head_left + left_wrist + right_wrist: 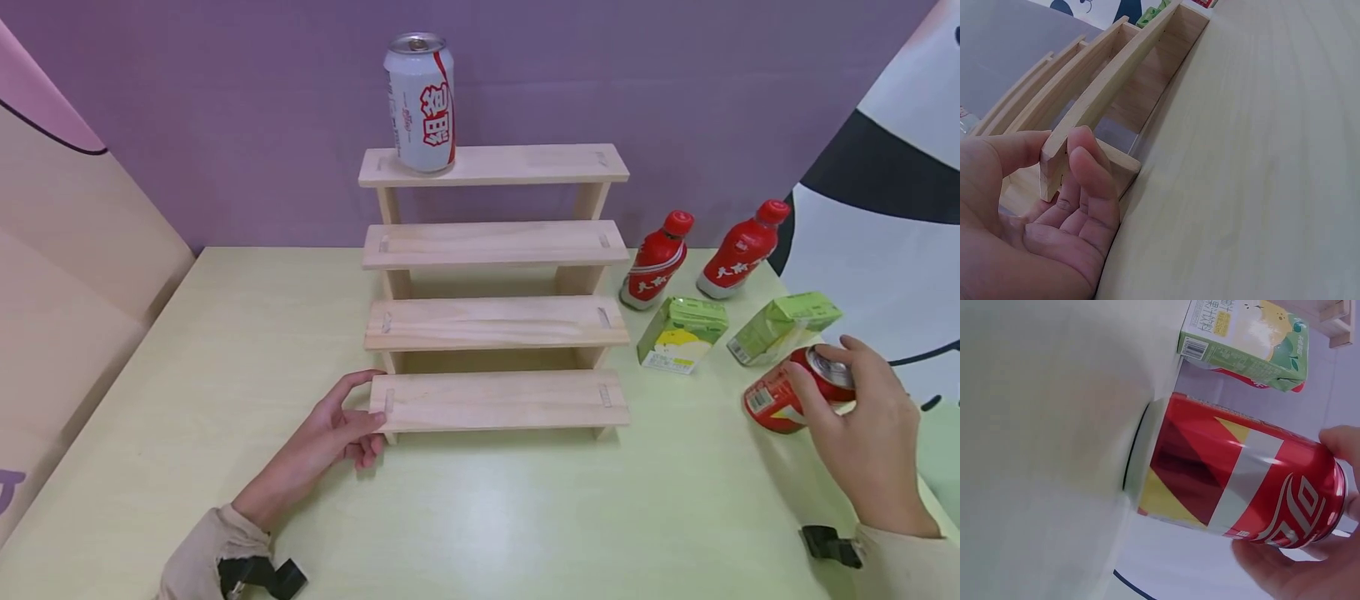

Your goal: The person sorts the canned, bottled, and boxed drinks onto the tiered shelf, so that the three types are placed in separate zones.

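A wooden stepped rack (498, 325) with several shelves stands against the purple backdrop. My left hand (330, 433) grips the left end of its lowest shelf; in the left wrist view, the thumb and fingers (1094, 175) wrap that board's end. Over on the right, my right hand (873, 425) holds a red soda can (776, 396) near its top. The right wrist view shows the can (1229, 475) upright, fingertips on both sides of its upper part; whether its base touches the table I cannot tell. A white soda can (422, 104) stands on the top shelf's left end.
Two green juice cartons (682, 333) (783, 327) stand between the rack and the red can. Behind them are two red-capped bottles (654, 262) (742, 250). The pale table (480, 517) meets the purple wall at the back; a black-and-white printed panel (885, 167) borders the right.
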A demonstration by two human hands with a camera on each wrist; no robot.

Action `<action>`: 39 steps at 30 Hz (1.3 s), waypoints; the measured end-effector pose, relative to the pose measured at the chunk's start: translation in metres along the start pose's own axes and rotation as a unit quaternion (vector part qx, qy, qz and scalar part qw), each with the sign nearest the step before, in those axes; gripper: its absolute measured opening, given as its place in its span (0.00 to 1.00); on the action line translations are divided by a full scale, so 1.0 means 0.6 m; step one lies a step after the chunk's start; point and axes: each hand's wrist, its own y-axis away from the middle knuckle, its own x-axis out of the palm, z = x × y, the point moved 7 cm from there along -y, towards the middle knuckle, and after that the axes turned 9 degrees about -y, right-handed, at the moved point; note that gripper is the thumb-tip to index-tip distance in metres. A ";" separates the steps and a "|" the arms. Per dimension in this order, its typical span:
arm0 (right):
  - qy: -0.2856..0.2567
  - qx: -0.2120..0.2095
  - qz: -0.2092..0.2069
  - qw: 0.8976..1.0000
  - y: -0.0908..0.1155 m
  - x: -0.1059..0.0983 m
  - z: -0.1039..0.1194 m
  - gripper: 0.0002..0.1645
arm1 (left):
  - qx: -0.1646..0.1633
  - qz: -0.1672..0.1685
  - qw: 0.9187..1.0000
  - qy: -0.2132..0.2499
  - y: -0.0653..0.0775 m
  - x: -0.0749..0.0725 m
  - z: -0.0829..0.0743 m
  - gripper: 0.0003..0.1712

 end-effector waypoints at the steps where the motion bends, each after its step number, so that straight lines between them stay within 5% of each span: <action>1: -0.001 0.001 0.005 1.000 -0.001 0.002 0.000 0.34 | 0.000 0.000 1.000 0.000 0.000 -0.001 0.000 0.35; 9: -0.011 0.003 0.070 0.997 -0.003 0.033 -0.006 0.51 | 0.006 0.000 1.000 -0.003 0.001 -0.003 0.001 0.35; 39: 0.000 -0.012 0.072 0.997 -0.001 0.026 -0.004 0.48 | 0.010 -0.004 1.000 -0.017 0.005 -0.001 -0.003 0.34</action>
